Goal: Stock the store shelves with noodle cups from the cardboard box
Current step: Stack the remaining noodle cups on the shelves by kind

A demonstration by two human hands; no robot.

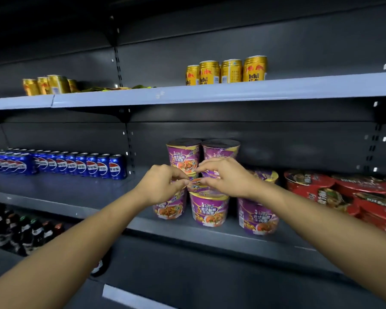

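Seating purple noodle cup [197,184] atop lower cup [208,209] on middle shelf [87,192], 2nd tier. Left grip [163,185] and right grip [227,178] both pinching it. Next, likely: level it, release gently.

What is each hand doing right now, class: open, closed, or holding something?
Left hand: pinches the purple noodle cup.
Right hand: curled round the same cup.

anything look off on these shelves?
Yes: the red noodle bowls at the right of the middle shelf lie heaped and tilted, unlike the upright purple cups. Left hand and right hand pinch the held cup.
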